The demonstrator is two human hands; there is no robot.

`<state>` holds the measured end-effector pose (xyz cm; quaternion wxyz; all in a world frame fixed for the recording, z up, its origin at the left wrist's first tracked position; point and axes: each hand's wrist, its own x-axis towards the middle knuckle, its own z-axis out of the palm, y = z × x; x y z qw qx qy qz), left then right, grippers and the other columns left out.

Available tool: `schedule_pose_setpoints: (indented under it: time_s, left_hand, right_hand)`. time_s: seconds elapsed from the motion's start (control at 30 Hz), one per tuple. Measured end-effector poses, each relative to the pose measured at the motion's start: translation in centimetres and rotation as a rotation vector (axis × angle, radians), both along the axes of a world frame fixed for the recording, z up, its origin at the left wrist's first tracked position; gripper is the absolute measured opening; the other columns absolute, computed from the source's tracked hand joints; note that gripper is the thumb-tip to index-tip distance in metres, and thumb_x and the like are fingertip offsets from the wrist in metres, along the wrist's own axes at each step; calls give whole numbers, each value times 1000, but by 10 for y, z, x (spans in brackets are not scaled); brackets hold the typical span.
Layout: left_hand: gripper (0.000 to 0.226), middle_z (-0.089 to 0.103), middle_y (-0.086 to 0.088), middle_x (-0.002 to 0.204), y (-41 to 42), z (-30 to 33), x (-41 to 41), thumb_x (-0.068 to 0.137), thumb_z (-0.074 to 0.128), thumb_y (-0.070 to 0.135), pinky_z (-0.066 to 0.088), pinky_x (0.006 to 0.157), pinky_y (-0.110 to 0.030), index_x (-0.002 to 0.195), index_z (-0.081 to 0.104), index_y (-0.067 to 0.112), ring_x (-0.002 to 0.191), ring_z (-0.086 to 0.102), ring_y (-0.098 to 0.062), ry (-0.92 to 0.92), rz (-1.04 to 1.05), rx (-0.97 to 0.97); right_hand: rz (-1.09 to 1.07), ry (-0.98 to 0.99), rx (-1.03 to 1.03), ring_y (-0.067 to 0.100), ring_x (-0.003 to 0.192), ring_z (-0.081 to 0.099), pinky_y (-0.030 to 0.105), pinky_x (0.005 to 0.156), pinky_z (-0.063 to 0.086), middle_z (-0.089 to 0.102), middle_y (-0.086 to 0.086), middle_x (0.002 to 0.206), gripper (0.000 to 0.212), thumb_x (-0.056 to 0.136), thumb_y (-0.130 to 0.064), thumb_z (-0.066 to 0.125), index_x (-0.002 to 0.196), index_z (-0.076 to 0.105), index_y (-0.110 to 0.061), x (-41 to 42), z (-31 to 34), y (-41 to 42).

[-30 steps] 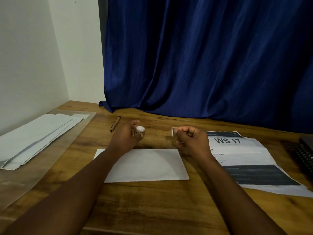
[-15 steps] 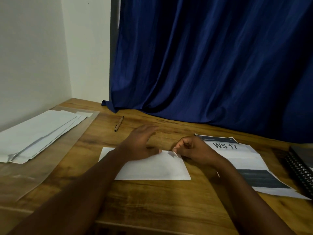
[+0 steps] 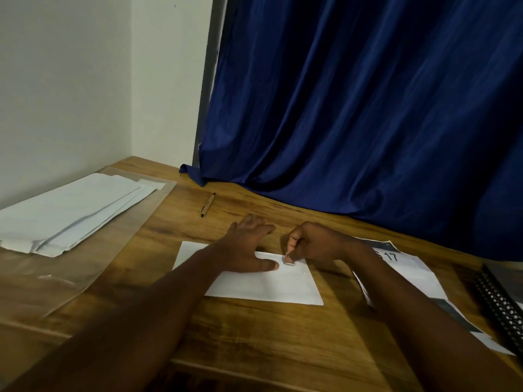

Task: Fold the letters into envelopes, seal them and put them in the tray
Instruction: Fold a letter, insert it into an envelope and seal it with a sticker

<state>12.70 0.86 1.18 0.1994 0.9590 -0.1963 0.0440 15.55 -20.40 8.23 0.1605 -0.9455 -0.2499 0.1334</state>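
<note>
1. A white envelope lies flat on the wooden bench; every place below is given from this envelope.
2. The left hand rests palm down on the envelope's far left part, fingers straight and spread, thumb stretched toward the middle of its far edge.
3. The right hand is at the envelope's far edge, just right of the left thumb, with curled fingers pinching a small piece of tape that touches the paper there.
4. Well to the left of the envelope, a clear tray holds a stack of white envelopes.
5. Beyond the envelope, toward the blue curtain, a brown pen lies on the bench.
6. Just right of the envelope, partly under the right forearm, lies a printed sheet with "17" showing.
7. Farther right, at the picture's edge, is a dark spiral-bound notebook.
</note>
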Motion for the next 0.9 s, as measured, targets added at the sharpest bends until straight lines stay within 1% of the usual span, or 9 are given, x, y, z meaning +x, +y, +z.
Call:
schedule_pose_setpoints:
  time_s: [0.17,0.27,0.3,0.5,0.6,0.67,0.73,0.8,0.9]
  left_hand:
    - [93,7,1,170,-1,-1,3,85,65,66,9,124,-58,160,21,32,157,-6,-25,3,-6,7]
    - [94,7,1,171,-1,-1,4,85,65,67,10,124,-59,160,20,32,157,-6,-25,8,-6,8]
    - [94,7,1,171,-1,-1,4,85,65,66,10,124,-59,160,20,32,157,-6,-25,10,-8,10]
    - [94,6,1,171,0,-2,5,85,65,67,11,123,-60,160,20,32,157,-7,-26,10,-18,19]
    - [95,8,2,170,-2,-4,6,84,62,72,11,123,-60,159,21,32,157,-5,-25,-12,-6,33]
    - [96,11,2,170,-5,-7,8,83,56,78,11,123,-60,159,21,31,156,-3,-25,-46,19,53]
    - [100,12,1,169,-8,-9,9,81,49,85,10,122,-62,159,20,30,156,-1,-26,-63,50,79]
    - [104,11,0,169,-11,-11,11,78,46,89,9,121,-63,159,20,29,156,0,-28,-67,71,103]
    - [110,9,0,169,-14,-10,10,74,47,92,8,122,-63,159,17,28,156,-1,-29,-46,88,124]
  right_hand:
    - [33,-29,-22,5,78,67,29,75,56,74,-16,80,10,80,-31,85,82,76,-27,1,-5,2]
    - [45,-39,-39,7,83,69,37,82,60,75,-15,83,12,79,-32,85,83,75,-28,2,-8,3]
    - [49,-40,-42,7,84,69,37,82,60,75,-14,83,12,78,-32,86,83,75,-28,3,-9,3]
    - [23,-54,-19,6,85,67,24,74,53,75,-11,87,13,78,-31,87,85,76,-26,-1,-12,5]
    - [26,-50,-6,8,87,66,23,73,52,74,-9,90,13,78,-30,88,85,77,-27,-1,-13,3]
    - [7,-61,7,10,90,64,22,74,52,72,-11,95,19,77,-32,88,91,76,-28,-1,-13,2]
    - [-29,-81,22,8,93,61,19,72,47,69,-14,103,35,73,-38,90,102,73,-30,0,-15,-1]
    - [-53,-86,39,4,95,59,16,71,43,65,-14,110,45,71,-43,91,110,71,-31,1,-17,-5]
    - [-48,-87,69,2,98,56,15,73,40,62,-10,115,47,71,-45,90,112,70,-32,4,-23,-12]
